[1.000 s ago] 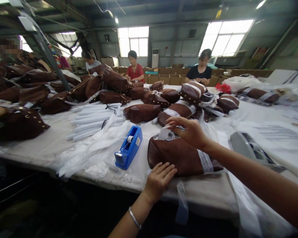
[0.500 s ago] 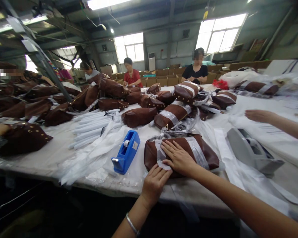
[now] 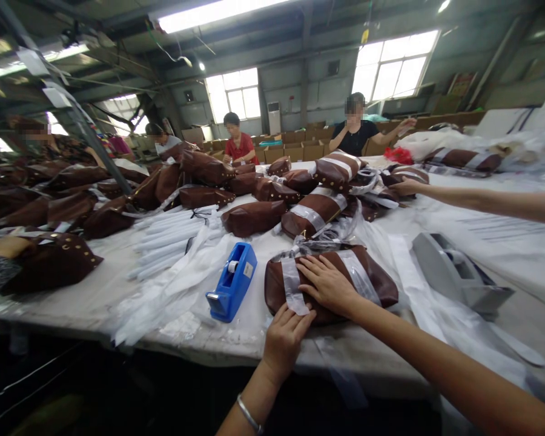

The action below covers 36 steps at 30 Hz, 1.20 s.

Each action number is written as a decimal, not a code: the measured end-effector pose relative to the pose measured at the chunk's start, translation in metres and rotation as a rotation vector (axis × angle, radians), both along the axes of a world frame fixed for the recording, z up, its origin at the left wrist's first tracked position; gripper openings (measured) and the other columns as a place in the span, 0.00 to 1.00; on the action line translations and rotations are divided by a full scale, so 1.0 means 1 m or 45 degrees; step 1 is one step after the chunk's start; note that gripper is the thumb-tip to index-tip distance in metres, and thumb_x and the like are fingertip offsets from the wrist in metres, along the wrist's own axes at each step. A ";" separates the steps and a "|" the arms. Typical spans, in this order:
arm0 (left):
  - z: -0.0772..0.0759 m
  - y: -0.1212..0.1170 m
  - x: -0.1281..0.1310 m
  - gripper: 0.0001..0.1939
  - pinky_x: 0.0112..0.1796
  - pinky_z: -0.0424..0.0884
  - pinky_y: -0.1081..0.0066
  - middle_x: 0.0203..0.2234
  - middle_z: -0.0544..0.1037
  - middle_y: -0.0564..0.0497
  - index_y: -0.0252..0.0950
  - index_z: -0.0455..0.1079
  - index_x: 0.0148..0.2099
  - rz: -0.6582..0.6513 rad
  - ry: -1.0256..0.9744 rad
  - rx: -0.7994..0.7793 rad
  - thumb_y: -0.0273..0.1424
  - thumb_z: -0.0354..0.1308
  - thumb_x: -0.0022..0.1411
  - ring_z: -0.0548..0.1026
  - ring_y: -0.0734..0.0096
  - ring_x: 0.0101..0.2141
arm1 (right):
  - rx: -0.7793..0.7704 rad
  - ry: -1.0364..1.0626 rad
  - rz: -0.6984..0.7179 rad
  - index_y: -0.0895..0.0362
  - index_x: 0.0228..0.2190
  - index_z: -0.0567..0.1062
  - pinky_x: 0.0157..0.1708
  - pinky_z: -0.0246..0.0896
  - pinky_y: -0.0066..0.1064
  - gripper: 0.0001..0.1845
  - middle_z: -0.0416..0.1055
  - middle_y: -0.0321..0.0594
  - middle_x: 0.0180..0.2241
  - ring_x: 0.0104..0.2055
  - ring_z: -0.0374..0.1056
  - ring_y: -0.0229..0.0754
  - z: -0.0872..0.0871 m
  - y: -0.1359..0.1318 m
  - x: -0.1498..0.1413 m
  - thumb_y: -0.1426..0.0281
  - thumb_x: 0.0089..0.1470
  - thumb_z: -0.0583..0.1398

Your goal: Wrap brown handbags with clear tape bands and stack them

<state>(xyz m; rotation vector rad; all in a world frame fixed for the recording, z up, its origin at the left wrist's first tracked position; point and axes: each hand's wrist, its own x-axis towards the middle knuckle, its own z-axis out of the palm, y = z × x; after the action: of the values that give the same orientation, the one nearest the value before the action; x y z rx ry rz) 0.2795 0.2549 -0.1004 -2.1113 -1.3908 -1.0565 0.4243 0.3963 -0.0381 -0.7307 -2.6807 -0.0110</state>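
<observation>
Factory workshop floor, by the look of it: long covered worktable (image 3: 163,321) with a blue tape dispenser (image 3: 231,281) near its front edge, and beyond that dispenser a heap of brown bags (image 3: 254,218), several wrapped in pale strips. Far behind the dispenser, people (image 3: 240,145) at work across the table, then rows of open cardboard boxes (image 3: 300,150). Bare metal beams (image 3: 304,60), tube light (image 3: 218,13) and large paned windows (image 3: 234,94) above all this.

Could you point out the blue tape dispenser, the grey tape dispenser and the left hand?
blue tape dispenser (image 3: 236,292): head view, side
grey tape dispenser (image 3: 478,292): head view, body
left hand (image 3: 282,340): head view, back
</observation>
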 end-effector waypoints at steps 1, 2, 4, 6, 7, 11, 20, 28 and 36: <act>0.000 0.000 0.000 0.16 0.55 0.74 0.59 0.47 0.81 0.49 0.39 0.74 0.54 0.000 0.001 -0.001 0.23 0.53 0.68 0.79 0.67 0.48 | -0.026 0.020 0.027 0.58 0.63 0.63 0.67 0.44 0.53 0.27 0.59 0.49 0.65 0.69 0.52 0.54 -0.001 -0.005 0.003 0.64 0.65 0.54; 0.000 0.000 0.000 0.16 0.55 0.73 0.59 0.47 0.81 0.49 0.39 0.74 0.55 -0.001 0.003 0.000 0.22 0.53 0.68 0.78 0.67 0.48 | -0.055 0.039 0.065 0.56 0.64 0.62 0.68 0.44 0.53 0.28 0.58 0.48 0.66 0.69 0.51 0.52 -0.001 -0.011 0.007 0.68 0.64 0.53; 0.002 -0.001 0.000 0.16 0.56 0.73 0.59 0.47 0.82 0.49 0.39 0.73 0.55 -0.006 0.005 -0.006 0.23 0.53 0.68 0.78 0.68 0.48 | -0.120 0.066 0.162 0.55 0.66 0.59 0.68 0.43 0.52 0.32 0.55 0.46 0.68 0.71 0.47 0.50 -0.001 -0.023 0.017 0.74 0.61 0.53; 0.003 -0.002 0.000 0.15 0.56 0.72 0.59 0.47 0.82 0.49 0.38 0.73 0.55 -0.016 0.002 -0.029 0.24 0.54 0.69 0.78 0.67 0.48 | -0.175 0.077 0.269 0.54 0.66 0.57 0.69 0.42 0.51 0.37 0.50 0.45 0.69 0.72 0.44 0.49 0.000 -0.032 0.026 0.76 0.56 0.53; 0.004 -0.002 0.000 0.15 0.56 0.72 0.58 0.47 0.82 0.49 0.38 0.73 0.55 -0.020 0.001 -0.044 0.24 0.54 0.69 0.78 0.66 0.48 | -0.193 0.081 0.315 0.54 0.66 0.57 0.69 0.42 0.51 0.38 0.49 0.45 0.70 0.72 0.43 0.49 0.001 -0.035 0.028 0.77 0.55 0.54; 0.004 -0.003 -0.002 0.14 0.56 0.72 0.57 0.44 0.82 0.48 0.37 0.73 0.54 -0.042 -0.018 -0.114 0.25 0.53 0.69 0.78 0.65 0.48 | -0.179 0.169 0.443 0.55 0.64 0.62 0.68 0.45 0.52 0.37 0.54 0.46 0.68 0.70 0.48 0.49 -0.002 -0.031 0.027 0.79 0.53 0.54; 0.000 -0.005 -0.011 0.19 0.59 0.69 0.57 0.49 0.79 0.45 0.35 0.69 0.58 -0.111 -0.059 -0.160 0.21 0.49 0.67 0.74 0.64 0.55 | -0.143 0.266 0.651 0.57 0.57 0.72 0.62 0.62 0.46 0.23 0.73 0.48 0.56 0.61 0.65 0.48 -0.015 -0.017 0.019 0.77 0.62 0.53; -0.009 -0.005 -0.009 0.16 0.58 0.72 0.56 0.48 0.78 0.43 0.34 0.69 0.55 -0.057 -0.111 -0.036 0.21 0.51 0.67 0.74 0.64 0.53 | -0.068 0.281 0.628 0.58 0.52 0.76 0.58 0.67 0.45 0.17 0.76 0.48 0.51 0.57 0.70 0.49 -0.014 -0.020 0.019 0.73 0.62 0.57; -0.004 -0.006 -0.006 0.15 0.55 0.75 0.55 0.44 0.76 0.44 0.35 0.67 0.55 0.000 -0.126 -0.013 0.22 0.51 0.67 0.74 0.62 0.49 | 0.087 0.481 0.510 0.56 0.46 0.78 0.51 0.72 0.39 0.12 0.79 0.45 0.45 0.48 0.76 0.44 -0.022 -0.035 0.033 0.72 0.65 0.56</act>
<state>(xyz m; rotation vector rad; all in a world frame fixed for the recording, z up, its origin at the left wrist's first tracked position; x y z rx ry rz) 0.2738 0.2486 -0.1041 -2.0917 -1.4448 -1.1708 0.4573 0.3609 -0.0597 -0.1434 -2.3977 0.1246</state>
